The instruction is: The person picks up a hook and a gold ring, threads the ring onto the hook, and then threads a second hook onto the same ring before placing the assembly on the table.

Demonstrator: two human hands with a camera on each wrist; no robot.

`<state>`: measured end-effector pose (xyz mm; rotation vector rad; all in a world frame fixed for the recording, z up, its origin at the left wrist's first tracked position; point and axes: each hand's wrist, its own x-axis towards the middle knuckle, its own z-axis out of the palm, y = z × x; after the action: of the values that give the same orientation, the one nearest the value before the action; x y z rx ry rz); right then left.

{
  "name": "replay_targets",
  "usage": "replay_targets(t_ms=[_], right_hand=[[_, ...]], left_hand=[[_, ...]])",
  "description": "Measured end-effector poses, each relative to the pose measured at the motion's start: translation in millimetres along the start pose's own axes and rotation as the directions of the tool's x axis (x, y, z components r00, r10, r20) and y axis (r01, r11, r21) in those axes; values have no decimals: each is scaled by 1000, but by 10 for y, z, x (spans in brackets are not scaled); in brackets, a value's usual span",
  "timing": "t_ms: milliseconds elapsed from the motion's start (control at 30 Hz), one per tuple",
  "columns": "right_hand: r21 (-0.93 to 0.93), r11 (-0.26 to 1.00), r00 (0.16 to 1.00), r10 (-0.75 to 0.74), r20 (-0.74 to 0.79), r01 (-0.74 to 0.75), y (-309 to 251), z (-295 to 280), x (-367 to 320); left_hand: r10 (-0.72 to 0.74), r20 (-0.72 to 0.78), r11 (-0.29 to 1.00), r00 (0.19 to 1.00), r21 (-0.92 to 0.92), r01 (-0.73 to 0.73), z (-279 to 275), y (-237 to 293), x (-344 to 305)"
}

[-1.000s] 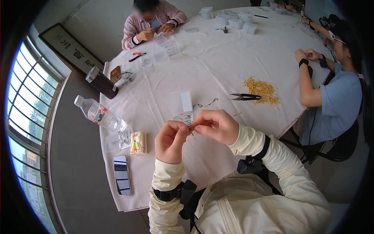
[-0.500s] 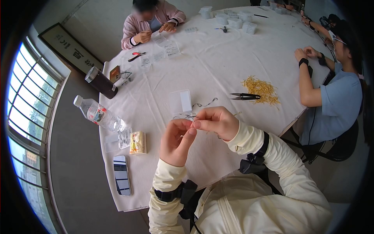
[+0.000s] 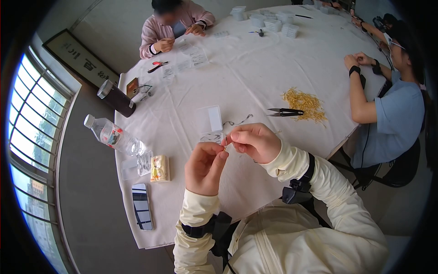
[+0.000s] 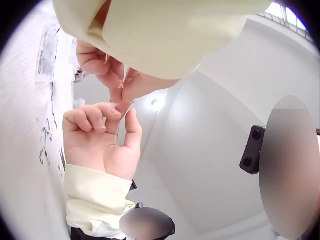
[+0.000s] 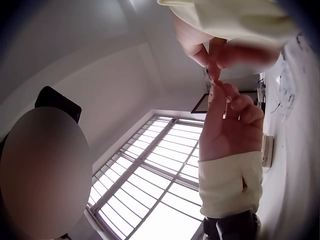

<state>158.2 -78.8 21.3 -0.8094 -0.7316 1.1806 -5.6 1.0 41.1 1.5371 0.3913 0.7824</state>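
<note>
My left hand [image 3: 205, 171] pinches a small, thin gold-coloured piece [image 3: 225, 148] between thumb and forefinger, above the near part of the table. The right hand [image 3: 256, 142] meets it there, its thumb and forefinger pinching at the piece's upper end. In the left wrist view a bit of the gold piece [image 4: 121, 85] shows between the fingertips; most is hidden. Just beyond the hands lies a clear plastic box [image 3: 212, 138] holding dark curly pieces, its lid [image 3: 214, 118] open behind it. A dark curled strand [image 3: 242, 120] rests to the right of it.
Black thread snips [image 3: 285, 112] lie beside a heap of gold-coloured pieces [image 3: 306, 104]. On the left are a water bottle [image 3: 112, 133], a dark thermos [image 3: 117, 98], a tissue pack [image 3: 159, 169] and a phone [image 3: 142, 206]. Two people sit at the far and right sides.
Both hands first shifted slightly right together. Since then my left hand has moved a little back left, and the right fingertips have risen and rolled over, uncovering the gold piece.
</note>
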Motion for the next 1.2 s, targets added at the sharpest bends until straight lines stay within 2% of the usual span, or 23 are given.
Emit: replay_targets(t_ms=[133,300,433,533,600,733,900,933,967,1033,1100,1133,1200], right_hand=[[-10,1000,1000,6,16,-6,-5,10,1],[-94,993,997,-61,41,65,26,-22,11],[-134,990,999,-44,16,46,-52,37,-33],[-165,980,994,-108,10,108,-47,62,-39],[-254,944,977,-212,17,209,2,37,-18],[-324,930,983,-183,5,174,-12,30,-33],[-385,883,960,-276,39,269,-9,79,-59],[-385,883,960,-276,39,269,-10,87,-61],[-426,861,956,-290,40,279,-19,100,-65],[-466,837,952,-305,41,288,-50,114,-78],[-619,729,943,-326,62,292,-100,115,-98],[-619,729,944,-325,63,292,-116,133,-106],[-735,525,850,-509,135,430,-135,177,-115]], left_hand=[[-14,-4,1000,1000,-11,14,-5,4,-4],[-18,-10,1000,1000,-10,17,-10,21,-4],[-25,-12,1000,1000,-17,25,-10,30,-7],[-45,-20,999,999,-17,45,-13,47,-10],[-64,-27,998,998,-15,64,-16,53,-12],[-58,-35,998,998,-16,58,-20,24,-7],[-92,-14,994,996,-65,91,-55,12,-12],[-92,15,988,996,-125,93,-80,-8,-8],[-91,45,978,995,-184,97,-85,-3,1],[-106,22,976,994,-187,108,-67,15,3],[-121,-1,975,993,-190,119,-75,20,5],[-112,18,975,994,-193,113,-108,2,1],[-103,36,975,994,-196,108,-135,3,-4]])
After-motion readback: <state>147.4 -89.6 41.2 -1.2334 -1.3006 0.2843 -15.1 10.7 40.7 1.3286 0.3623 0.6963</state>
